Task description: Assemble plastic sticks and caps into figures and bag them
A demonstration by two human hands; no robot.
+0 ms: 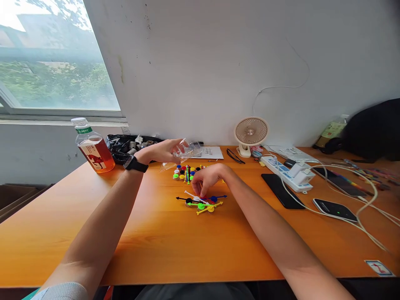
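Observation:
My left hand (167, 151), with a black watch (135, 163) on its wrist, is raised above the orange desk (125, 233) and grips a clear plastic bag (183, 155). Under the bag lies a cluster of small coloured round pieces (185, 172). My right hand (208, 178) reaches down with fingers bent, fingertips touching a pile of coloured stick-and-disc toy pieces (201, 202) in black, white, green, yellow, red and blue. Whether the fingers hold one piece is hidden.
A bottle of amber tea (93, 148) stands at the back left beside a black bag (123, 146). A small fan (251, 134), glasses (233, 156), a power strip (289, 175), phones (334, 208) and cables lie to the right. A dark backpack (371, 131) sits far right.

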